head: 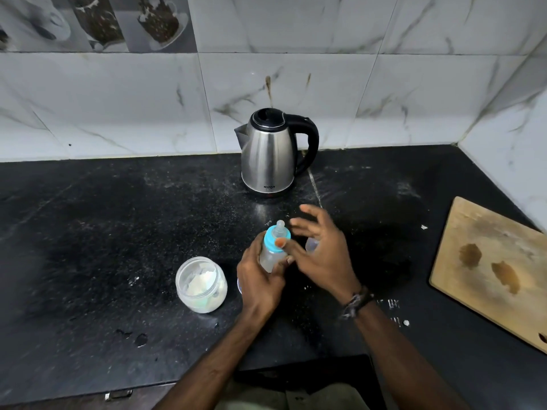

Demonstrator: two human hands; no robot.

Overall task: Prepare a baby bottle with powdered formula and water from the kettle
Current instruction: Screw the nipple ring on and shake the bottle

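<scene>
My left hand (259,279) grips the body of a clear baby bottle (273,250) that carries a blue collar and a clear teat, held just above the black counter (118,247). My right hand (321,253) is beside the bottle with its fingers spread, and its thumb touches the blue collar. An open clear jar of white powdered formula (201,284) stands to the left of the bottle. A steel kettle (270,155) with a black lid and handle stands behind, near the wall. A small clear cap (311,244) shows behind my right hand.
A wooden cutting board (491,267) lies at the right edge of the counter. White marble tiles (133,108) line the wall behind and on the right. Powder specks and small wet spots dot the counter.
</scene>
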